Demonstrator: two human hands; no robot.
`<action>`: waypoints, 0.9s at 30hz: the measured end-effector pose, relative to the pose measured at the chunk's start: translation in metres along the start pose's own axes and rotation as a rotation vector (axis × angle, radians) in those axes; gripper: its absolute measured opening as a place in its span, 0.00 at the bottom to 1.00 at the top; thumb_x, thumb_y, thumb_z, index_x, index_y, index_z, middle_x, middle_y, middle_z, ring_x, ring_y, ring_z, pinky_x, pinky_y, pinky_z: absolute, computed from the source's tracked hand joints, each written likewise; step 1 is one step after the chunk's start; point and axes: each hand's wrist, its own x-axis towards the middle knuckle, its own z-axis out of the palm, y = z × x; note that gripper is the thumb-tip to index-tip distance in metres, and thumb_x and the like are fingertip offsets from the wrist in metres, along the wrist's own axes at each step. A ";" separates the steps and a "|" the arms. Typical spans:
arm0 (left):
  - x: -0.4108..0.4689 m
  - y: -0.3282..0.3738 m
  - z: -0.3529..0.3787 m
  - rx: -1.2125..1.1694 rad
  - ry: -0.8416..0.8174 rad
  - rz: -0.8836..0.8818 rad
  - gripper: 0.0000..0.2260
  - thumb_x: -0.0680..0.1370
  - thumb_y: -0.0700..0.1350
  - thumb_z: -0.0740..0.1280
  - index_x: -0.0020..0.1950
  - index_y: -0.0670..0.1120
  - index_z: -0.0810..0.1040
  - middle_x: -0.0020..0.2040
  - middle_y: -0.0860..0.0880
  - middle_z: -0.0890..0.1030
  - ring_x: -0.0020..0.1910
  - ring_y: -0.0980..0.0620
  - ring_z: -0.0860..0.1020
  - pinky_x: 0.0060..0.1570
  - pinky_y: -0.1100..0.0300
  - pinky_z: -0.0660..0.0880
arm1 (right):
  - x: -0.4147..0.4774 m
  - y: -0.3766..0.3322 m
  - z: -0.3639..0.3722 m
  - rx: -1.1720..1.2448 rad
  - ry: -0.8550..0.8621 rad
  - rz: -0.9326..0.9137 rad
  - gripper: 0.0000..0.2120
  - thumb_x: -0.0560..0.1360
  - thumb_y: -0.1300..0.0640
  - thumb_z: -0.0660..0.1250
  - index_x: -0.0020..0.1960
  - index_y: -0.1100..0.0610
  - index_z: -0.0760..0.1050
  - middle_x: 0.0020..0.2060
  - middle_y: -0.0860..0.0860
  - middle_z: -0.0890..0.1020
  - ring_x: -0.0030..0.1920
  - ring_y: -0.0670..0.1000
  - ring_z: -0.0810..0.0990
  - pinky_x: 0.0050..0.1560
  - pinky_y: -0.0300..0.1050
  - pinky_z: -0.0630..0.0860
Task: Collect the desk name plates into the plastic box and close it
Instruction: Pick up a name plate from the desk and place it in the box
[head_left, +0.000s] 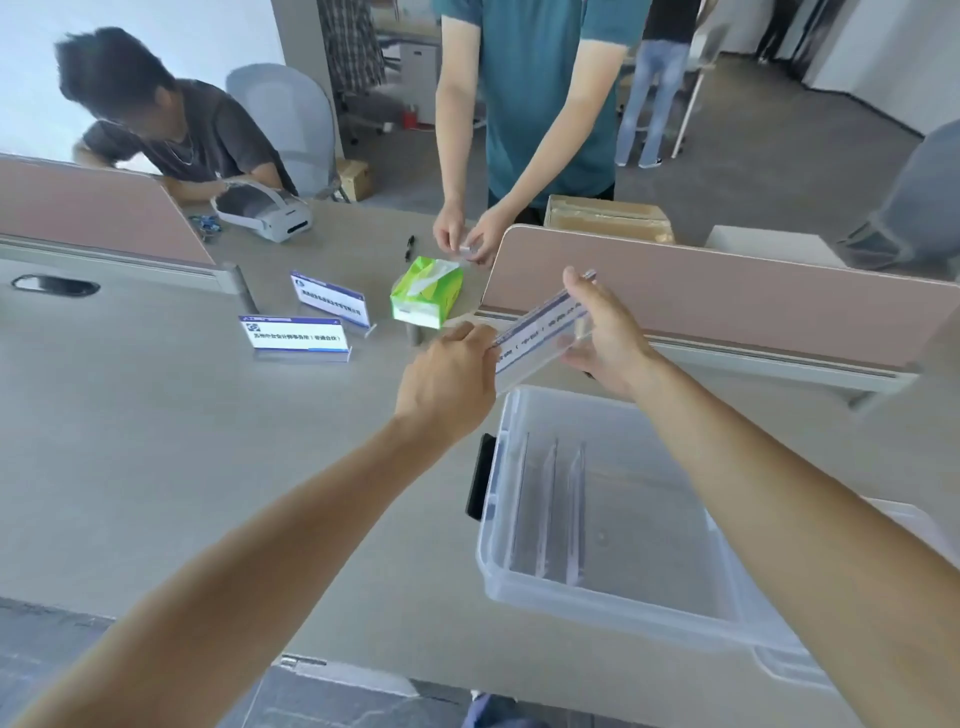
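A clear name plate (540, 332) hangs in the air above the far edge of an open plastic box (613, 603), held at both ends. The left hand (449, 374) pinches its near end between thumb and fingers; the right hand (605, 338) cups the far end, thumb over the top edge and fingers beneath. The plate is tilted, its printed card facing up, the blue and white lettering too blurred to read.

Inside the box, three clear plates (553, 512) already stand on edge side by side along the left wall. Two more plates wait upright on the grey desk (156, 441), well apart from the box: a near plate (296, 338) and a far plate (332, 304), each carrying a round blue logo and a line of Chinese characters that cannot be made out with confidence.

By this reckoning the job is a little past halfway: one plate in hand, two to fetch, and the box not yet closed. What may be the lid (795, 670) lies under or beside the box at right. A green tissue box (427, 296) sits beyond the plates.
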 end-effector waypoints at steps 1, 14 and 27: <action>-0.011 0.003 -0.002 -0.060 -0.009 0.003 0.07 0.80 0.45 0.61 0.49 0.43 0.76 0.46 0.46 0.78 0.42 0.37 0.77 0.35 0.52 0.72 | -0.010 -0.002 0.001 -0.056 0.024 -0.031 0.16 0.73 0.36 0.64 0.46 0.49 0.71 0.40 0.48 0.79 0.48 0.52 0.79 0.61 0.56 0.75; -0.056 0.059 0.039 -0.777 -0.863 -0.288 0.64 0.55 0.61 0.81 0.74 0.66 0.36 0.71 0.54 0.65 0.71 0.49 0.67 0.69 0.49 0.68 | -0.092 -0.026 -0.072 -0.625 -0.215 -0.355 0.22 0.64 0.41 0.68 0.48 0.57 0.74 0.67 0.46 0.71 0.59 0.61 0.74 0.54 0.41 0.73; -0.072 0.134 0.149 -0.499 -0.975 -0.397 0.54 0.64 0.62 0.67 0.75 0.59 0.30 0.75 0.52 0.62 0.69 0.49 0.69 0.61 0.55 0.72 | -0.030 0.058 -0.159 -0.766 -0.413 -0.200 0.22 0.69 0.35 0.55 0.44 0.55 0.67 0.64 0.46 0.71 0.61 0.48 0.71 0.60 0.51 0.68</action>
